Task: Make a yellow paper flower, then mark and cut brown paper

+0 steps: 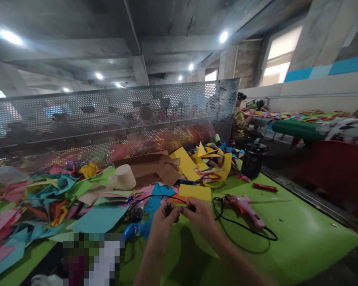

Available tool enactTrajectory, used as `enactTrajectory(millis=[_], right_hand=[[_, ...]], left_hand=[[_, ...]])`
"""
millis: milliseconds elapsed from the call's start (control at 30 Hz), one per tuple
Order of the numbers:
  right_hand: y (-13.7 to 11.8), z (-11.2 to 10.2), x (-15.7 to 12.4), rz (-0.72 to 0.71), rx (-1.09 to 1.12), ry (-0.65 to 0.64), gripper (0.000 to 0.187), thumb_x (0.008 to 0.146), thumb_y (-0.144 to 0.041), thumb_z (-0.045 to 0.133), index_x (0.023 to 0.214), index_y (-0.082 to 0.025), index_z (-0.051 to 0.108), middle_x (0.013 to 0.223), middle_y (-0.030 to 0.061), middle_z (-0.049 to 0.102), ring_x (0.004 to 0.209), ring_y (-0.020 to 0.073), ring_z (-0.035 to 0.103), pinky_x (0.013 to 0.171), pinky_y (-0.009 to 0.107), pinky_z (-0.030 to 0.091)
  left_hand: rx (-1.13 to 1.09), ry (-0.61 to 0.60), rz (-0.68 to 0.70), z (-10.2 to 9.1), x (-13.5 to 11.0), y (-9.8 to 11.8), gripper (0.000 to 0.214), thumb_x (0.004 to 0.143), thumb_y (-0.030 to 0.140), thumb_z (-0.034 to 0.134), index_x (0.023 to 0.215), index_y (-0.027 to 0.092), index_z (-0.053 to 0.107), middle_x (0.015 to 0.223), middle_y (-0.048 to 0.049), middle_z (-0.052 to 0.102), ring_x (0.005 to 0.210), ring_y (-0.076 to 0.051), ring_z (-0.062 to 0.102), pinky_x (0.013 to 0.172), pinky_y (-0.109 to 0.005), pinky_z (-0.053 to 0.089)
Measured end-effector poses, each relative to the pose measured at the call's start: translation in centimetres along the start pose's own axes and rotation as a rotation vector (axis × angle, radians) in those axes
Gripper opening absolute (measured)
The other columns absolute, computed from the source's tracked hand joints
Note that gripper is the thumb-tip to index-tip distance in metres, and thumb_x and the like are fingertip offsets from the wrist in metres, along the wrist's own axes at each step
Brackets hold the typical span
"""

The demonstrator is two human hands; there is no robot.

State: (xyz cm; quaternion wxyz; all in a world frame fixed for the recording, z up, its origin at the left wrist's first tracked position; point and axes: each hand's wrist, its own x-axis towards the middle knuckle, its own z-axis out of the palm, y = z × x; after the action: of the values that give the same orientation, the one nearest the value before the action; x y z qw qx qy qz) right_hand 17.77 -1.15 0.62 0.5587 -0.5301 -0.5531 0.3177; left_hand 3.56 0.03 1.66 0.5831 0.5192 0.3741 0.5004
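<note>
My left hand (166, 215) and my right hand (197, 211) meet over the near part of the green table, thumbs and fingers pinched together. Whatever lies between the fingertips is too small to make out. Just behind them are an orange piece (179, 198) and a yellow sheet (194, 192). To the right of my right hand rests a pink hot glue gun (250, 212) with a clear glue stick (271, 200) beside it. Its black cord (241, 227) loops over the table. Blue pieces (155, 204) lie beyond my left hand.
Colourful scraps (41, 198) pile up on the left, by a cream roll (125, 177) and brown sheets (149, 167). Scissors (209, 177) lie among yellow pieces. A red cutter (265, 187) and a black pot (252, 161) stand right. A perforated metal panel (122, 119) rises behind; a person (240, 121) sits beyond.
</note>
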Motion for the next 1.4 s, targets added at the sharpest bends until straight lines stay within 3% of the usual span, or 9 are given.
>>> enactTrajectory(millis=[267,433,567,700,833,1067,1200,1400], right_hand=[[-0.7,0.3,0.3,0.142,0.312,-0.167,0.055,0.059,-0.059,0.077,0.051,-0.023,0.037,0.047,-0.0083,0.033,0.047,0.0091,0.030,0.048,0.024,0.023],[-1.7,0.4,-0.4,0.231,0.481,-0.285,0.056,0.060,-0.063,0.076,0.055,-0.024,0.037,0.050,-0.0038,0.048,0.048,0.0120,0.043,0.050,0.026,0.031],[-2.1,-0.2,-0.4,0.260,0.527,-0.280,0.053,0.065,-0.060,0.075,0.055,-0.023,0.038,0.050,-0.0052,0.044,0.048,0.0101,0.036,0.051,0.026,0.029],[-2.1,-0.5,-0.2,0.259,0.490,-0.228,0.053,0.066,-0.058,0.075,0.053,-0.023,0.037,0.047,-0.0082,0.033,0.047,0.0092,0.027,0.050,0.026,0.022],[-1.8,-0.6,0.0,0.244,0.405,-0.171,0.051,0.066,-0.058,0.075,0.053,-0.023,0.040,0.048,-0.0067,0.036,0.048,0.0101,0.028,0.049,0.027,0.021],[-0.9,-1.1,0.5,0.168,0.190,-0.073,0.050,0.059,-0.057,0.080,0.050,-0.022,0.045,0.050,-0.0065,0.036,0.051,0.0103,0.029,0.049,0.025,0.019],[-1.0,-1.3,0.4,0.084,0.006,-0.030,0.051,0.063,-0.059,0.076,0.051,-0.022,0.043,0.051,-0.0065,0.033,0.050,0.0100,0.029,0.046,0.024,0.021],[-1.5,-1.4,0.2,0.105,0.000,-0.050,0.054,0.062,-0.066,0.074,0.051,-0.022,0.044,0.051,-0.0058,0.034,0.050,0.0103,0.029,0.045,0.024,0.022]], left_hand=[[-0.045,-0.089,-0.003,0.2,-0.3,0.1,0.041,0.072,0.051,0.077,0.069,0.018,0.054,0.063,0.0035,0.050,0.059,-0.011,0.046,0.059,-0.024,0.037],[-0.357,-0.120,-0.104,1.2,-1.5,0.8,0.034,0.076,0.042,0.078,0.073,0.017,0.056,0.066,0.0037,0.049,0.061,-0.010,0.046,0.060,-0.023,0.038],[-0.529,-0.113,-0.140,1.3,-1.4,1.0,0.035,0.072,0.041,0.082,0.072,0.016,0.057,0.062,0.0043,0.049,0.059,-0.009,0.046,0.061,-0.022,0.039],[-0.466,-0.051,-0.083,0.9,-0.8,0.5,0.032,0.072,0.039,0.082,0.073,0.016,0.060,0.061,0.0040,0.053,0.058,-0.008,0.048,0.062,-0.023,0.039],[-0.275,0.007,-0.012,0.8,-0.5,0.2,0.032,0.075,0.044,0.077,0.076,0.014,0.066,0.062,0.0008,0.058,0.058,-0.010,0.051,0.060,-0.024,0.039],[-0.067,0.083,0.047,1.1,-0.3,0.4,0.032,0.067,0.041,0.081,0.072,0.015,0.064,0.064,0.0000,0.062,0.060,-0.011,0.053,0.060,-0.025,0.040],[-0.063,0.099,0.040,1.0,-0.2,0.0,0.035,0.065,0.043,0.081,0.071,0.015,0.062,0.062,0.0016,0.060,0.058,-0.010,0.050,0.059,-0.024,0.038],[-0.151,0.054,-0.014,1.1,-0.1,0.2,0.047,0.056,0.052,0.085,0.069,0.014,0.059,0.060,0.0033,0.055,0.057,-0.008,0.047,0.058,-0.024,0.036]])
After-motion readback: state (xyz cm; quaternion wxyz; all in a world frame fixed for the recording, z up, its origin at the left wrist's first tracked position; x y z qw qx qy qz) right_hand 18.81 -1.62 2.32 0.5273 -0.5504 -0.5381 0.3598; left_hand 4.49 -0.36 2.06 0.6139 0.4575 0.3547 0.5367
